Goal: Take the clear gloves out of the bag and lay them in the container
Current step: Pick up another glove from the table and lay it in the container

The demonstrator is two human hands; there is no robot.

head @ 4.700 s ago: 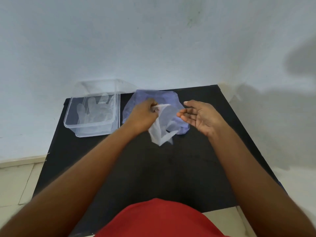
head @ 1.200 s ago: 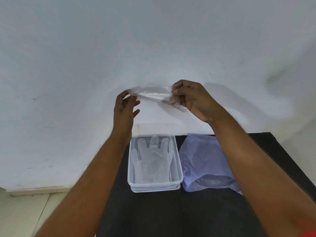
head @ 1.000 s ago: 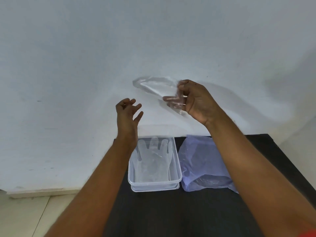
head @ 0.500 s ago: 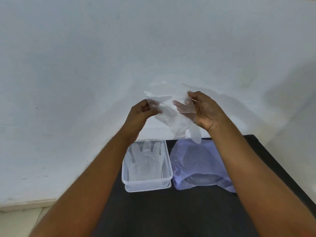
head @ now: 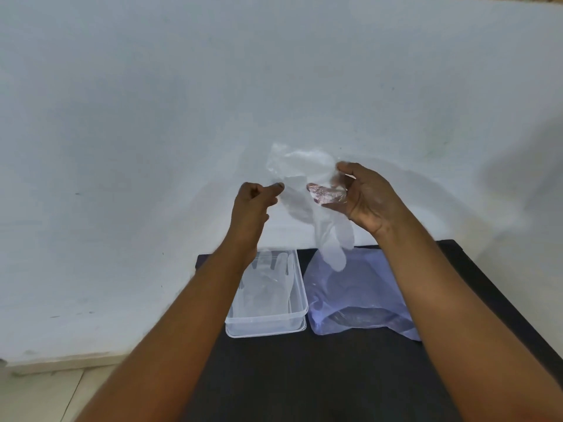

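Note:
A clear glove (head: 307,190) hangs in the air in front of the wall, its fingers dangling down over the bag. My right hand (head: 362,196) grips it by its upper part. My left hand (head: 253,205) pinches the glove's left edge between thumb and forefinger. Below, a clear plastic container (head: 297,313) stands on the black table with clear gloves (head: 268,281) lying flat inside. To its right lies the pale purple plastic bag (head: 359,293), its mouth toward me.
The black table (head: 320,376) stands against a white wall (head: 182,117). Pale floor tiles (head: 39,391) show at the lower left beyond the table's left edge.
Both hands have come slightly lower and closer. The glove, stretched sideways a second ago, now hangs downward, and my left hand has shifted its pinch on the edge.

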